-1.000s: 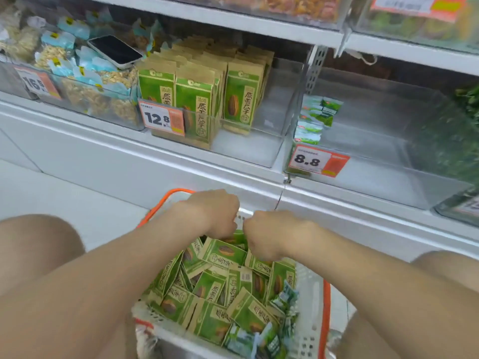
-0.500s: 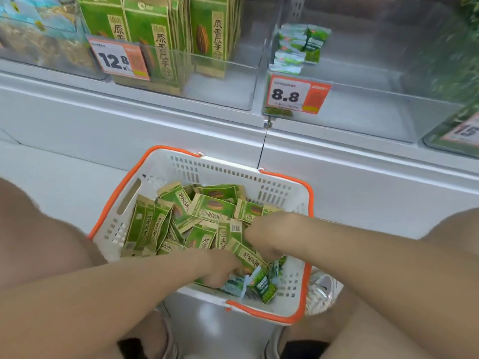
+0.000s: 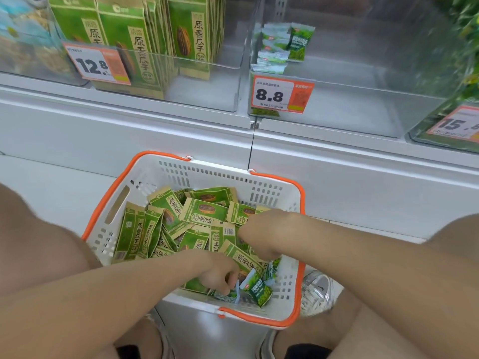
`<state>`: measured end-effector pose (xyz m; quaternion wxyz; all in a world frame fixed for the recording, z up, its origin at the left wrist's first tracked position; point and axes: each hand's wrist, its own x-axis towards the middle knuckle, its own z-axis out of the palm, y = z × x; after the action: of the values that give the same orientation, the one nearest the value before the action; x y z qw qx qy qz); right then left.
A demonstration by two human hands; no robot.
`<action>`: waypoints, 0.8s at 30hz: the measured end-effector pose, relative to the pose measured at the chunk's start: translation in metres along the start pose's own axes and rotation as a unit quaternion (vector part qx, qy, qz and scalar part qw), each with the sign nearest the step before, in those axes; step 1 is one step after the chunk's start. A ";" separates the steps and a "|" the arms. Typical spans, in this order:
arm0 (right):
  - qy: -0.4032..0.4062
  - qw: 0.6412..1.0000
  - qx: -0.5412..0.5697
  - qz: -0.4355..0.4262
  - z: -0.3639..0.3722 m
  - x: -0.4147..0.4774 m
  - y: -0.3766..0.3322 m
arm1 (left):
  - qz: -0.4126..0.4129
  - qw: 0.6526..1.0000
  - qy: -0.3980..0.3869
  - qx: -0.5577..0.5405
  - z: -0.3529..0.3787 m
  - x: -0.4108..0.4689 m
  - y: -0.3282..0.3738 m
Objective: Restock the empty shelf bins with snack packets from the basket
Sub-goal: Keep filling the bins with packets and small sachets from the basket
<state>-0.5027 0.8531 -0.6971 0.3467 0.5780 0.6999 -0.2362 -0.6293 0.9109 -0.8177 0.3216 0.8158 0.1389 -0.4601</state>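
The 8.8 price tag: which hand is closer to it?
Right. The right hand sits among the packets below the 8.8 price tag; the left hand is lower down, nearer the person.

orange price tag 12.8 (image 3: 97,64) | orange price tag 8.8 (image 3: 281,94) | pale sneaker (image 3: 317,294) on white floor (image 3: 51,187)

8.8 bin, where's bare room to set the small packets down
Most of the 8.8 bin floor is bare, right of the small packet stack against its left wall. The 12.8 bin has only a strip right of its upright packs. The basket is crowded.
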 end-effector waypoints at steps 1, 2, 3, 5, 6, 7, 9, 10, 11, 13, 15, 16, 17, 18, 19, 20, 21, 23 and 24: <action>0.005 1.000 0.002 -0.002 0.000 0.000 0.001 | -0.002 1.000 0.007 -0.003 0.003 0.003 -0.002; 0.009 1.000 0.003 -0.004 0.000 0.000 0.001 | -0.005 1.000 0.018 -0.006 0.006 0.005 -0.004; 0.012 1.000 0.002 -0.006 0.001 0.000 0.001 | -0.008 0.999 0.034 -0.010 0.010 0.006 -0.003; 0.010 1.000 -0.001 -0.007 0.000 -0.001 0.001 | -0.009 0.998 0.061 -0.027 0.012 0.005 -0.001; 0.011 1.000 -0.005 -0.010 -0.001 -0.002 0.002 | -0.005 0.996 0.075 -0.038 0.009 0.002 0.001; 0.016 1.000 -0.005 -0.016 -0.003 -0.005 0.005 | 0.001 0.994 0.096 -0.054 0.002 -0.003 0.003; 0.035 0.999 0.019 -0.029 -0.008 -0.010 0.015 | 0.016 0.980 0.158 -0.117 -0.021 -0.016 0.007; 0.045 0.998 0.036 -0.032 -0.013 -0.013 0.021 | 0.023 0.968 0.191 -0.164 -0.034 -0.022 0.007; 0.056 0.997 0.051 -0.029 -0.017 -0.016 0.028 | 0.028 0.951 0.219 -0.216 -0.047 -0.030 0.008; 0.074 0.995 0.065 -0.009 -0.023 -0.022 0.041 | 0.045 0.909 0.262 -0.320 -0.072 -0.047 0.013; 0.092 0.992 0.081 0.025 -0.029 -0.028 0.055 | 0.067 0.852 0.283 -0.435 -0.092 -0.064 0.021; 0.116 0.988 0.100 0.030 -0.032 -0.030 0.060 | 0.081 0.817 0.283 -0.496 -0.100 -0.072 0.025; 0.151 0.980 0.125 0.021 -0.036 -0.034 0.064 | 0.094 0.785 0.281 -0.544 -0.108 -0.082 0.029; 0.196 0.968 0.155 0.008 -0.040 -0.037 0.068 | 0.108 0.758 0.281 -0.578 -0.115 -0.091 0.032; 0.250 0.951 0.183 -0.005 -0.045 -0.039 0.073 | 0.125 0.736 0.285 -0.601 -0.121 -0.099 0.035; 0.298 0.932 0.205 -0.015 -0.051 -0.046 0.077 | 0.146 0.718 0.295 -0.613 -0.128 -0.108 0.038; 0.336 0.916 0.220 -0.015 -0.058 -0.052 0.082 | 0.164 0.705 0.315 -0.614 -0.135 -0.115 0.040; 0.393 0.889 0.235 0.003 -0.072 -0.068 0.091 | 0.180 0.702 0.389 -0.569 -0.145 -0.129 0.045; 0.419 0.875 0.244 0.020 -0.078 -0.075 0.096 | 0.179 0.710 0.438 -0.521 -0.149 -0.136 0.047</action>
<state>-0.4192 0.8828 -0.5833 -0.1259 0.7032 0.6880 -0.1281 -0.5796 0.9816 -0.6297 0.6751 0.6384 0.3331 0.1605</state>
